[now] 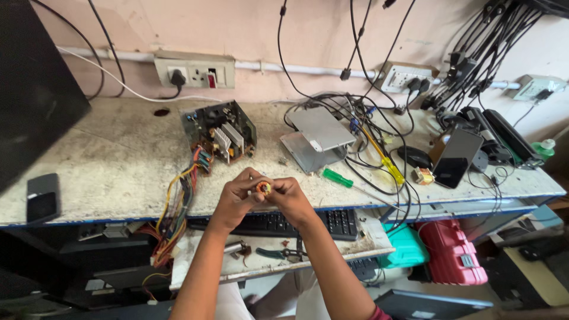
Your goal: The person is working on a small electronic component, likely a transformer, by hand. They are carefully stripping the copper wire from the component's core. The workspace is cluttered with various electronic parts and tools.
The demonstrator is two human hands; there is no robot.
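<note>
Hands: your left hand (237, 195) and right hand (290, 198) pinch a small copper coil (264, 188) between closed fingers just above the keyboard (332, 224), opened circuit board (220, 133) behind.

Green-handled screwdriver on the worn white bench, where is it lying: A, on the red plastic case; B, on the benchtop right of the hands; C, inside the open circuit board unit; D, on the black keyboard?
B: the green-handled screwdriver lies flat on the worn white bench, right of both hands.

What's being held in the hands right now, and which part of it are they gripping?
A small round coil wound with coppery wire, pinched at its sides between the fingertips of the left hand and the right hand, above the keyboard.
</note>
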